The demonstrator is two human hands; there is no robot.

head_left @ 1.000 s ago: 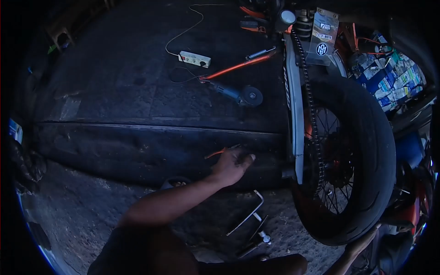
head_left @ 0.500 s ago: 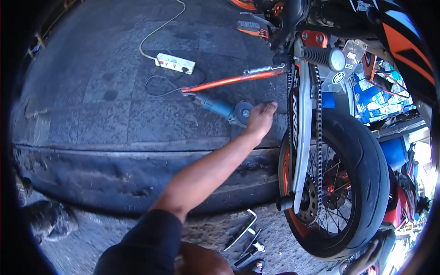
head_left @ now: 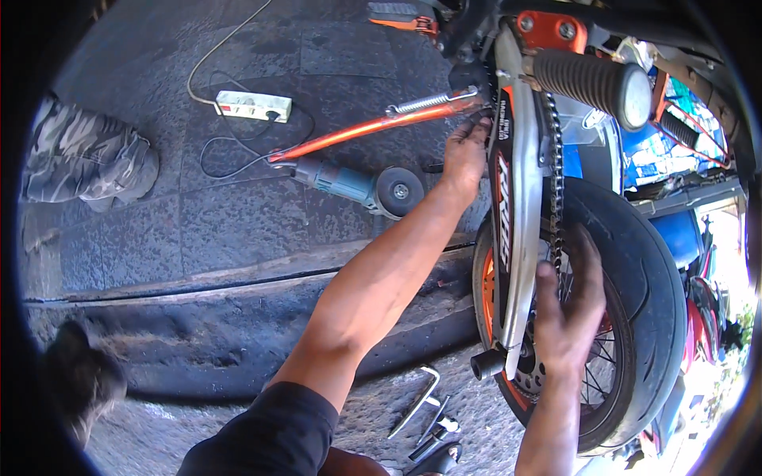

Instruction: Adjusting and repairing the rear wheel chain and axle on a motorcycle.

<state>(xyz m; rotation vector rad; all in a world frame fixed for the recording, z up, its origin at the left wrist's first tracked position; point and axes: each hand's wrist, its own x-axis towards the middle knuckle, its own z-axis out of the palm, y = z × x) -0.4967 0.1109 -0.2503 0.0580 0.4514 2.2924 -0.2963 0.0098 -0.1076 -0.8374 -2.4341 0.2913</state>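
OK so we've got both hands in at the back end of this motorcycle. Our left hand (head_left: 467, 155) is up by the front of the swingarm (head_left: 524, 222), fingertips right beside the chain area and close to the upper end of the orange side stand (head_left: 373, 131). Its fingers look bent in, but we honestly can't tell whether they're pinching anything.

Our right hand (head_left: 570, 321) is spread pretty wide, thumb well away from the fingers, over the spokes between the swingarm and the rear tire (head_left: 647, 289). The drive chain (head_left: 557, 159) runs along the tire side of the swingarm and down toward the gap between that thumb and the fingers; whether we're actually touching it, can't say. Lower down there's the rear sprocket (head_left: 530, 382), partly hidden, and a black cylinder (head_left: 486, 364) sticking out at the swingarm's end.

On the dark floor left of the bike, a teal angle grinder (head_left: 349, 182) lies just below the side stand, which has a coil spring (head_left: 436, 101) alongside it. A white power strip (head_left: 254, 105) sits above. Down on the rough ground we've got an L-shaped wrench (head_left: 414, 404) plus some other tools. Someone's camo-covered leg (head_left: 87, 159) pokes in at far left.
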